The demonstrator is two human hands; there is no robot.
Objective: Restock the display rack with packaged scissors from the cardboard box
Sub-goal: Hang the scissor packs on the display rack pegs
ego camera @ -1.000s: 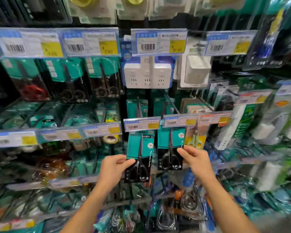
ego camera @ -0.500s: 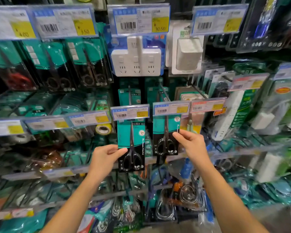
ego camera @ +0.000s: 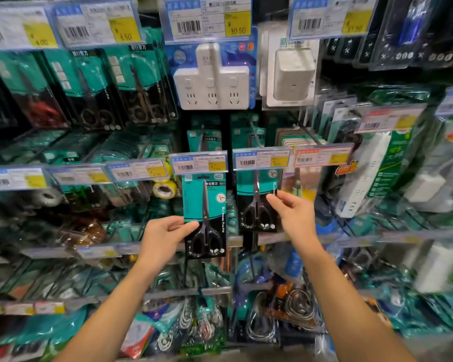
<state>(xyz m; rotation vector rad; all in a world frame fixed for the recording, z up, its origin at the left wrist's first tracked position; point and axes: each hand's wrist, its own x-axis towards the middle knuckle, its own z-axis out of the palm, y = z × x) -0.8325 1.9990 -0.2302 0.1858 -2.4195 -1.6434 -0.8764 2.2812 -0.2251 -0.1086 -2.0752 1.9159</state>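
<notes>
Head view: two scissors packs, teal-and-black cards, are seen at the middle tier of the display rack (ego camera: 50, 253). Left scissors pack (ego camera: 205, 216) is pinched at its left edge by the left hand (ego camera: 165, 237), thumb on the card front, under a price tag (ego camera: 198, 165). Right scissors pack (ego camera: 258, 202) hangs under the next price tag (ego camera: 261, 159); its right edge is pinched by the right hand (ego camera: 294, 218). White power strips (ego camera: 211, 81) are hung above. Tape rolls (ego camera: 164, 189) are shelved to the left.
</notes>
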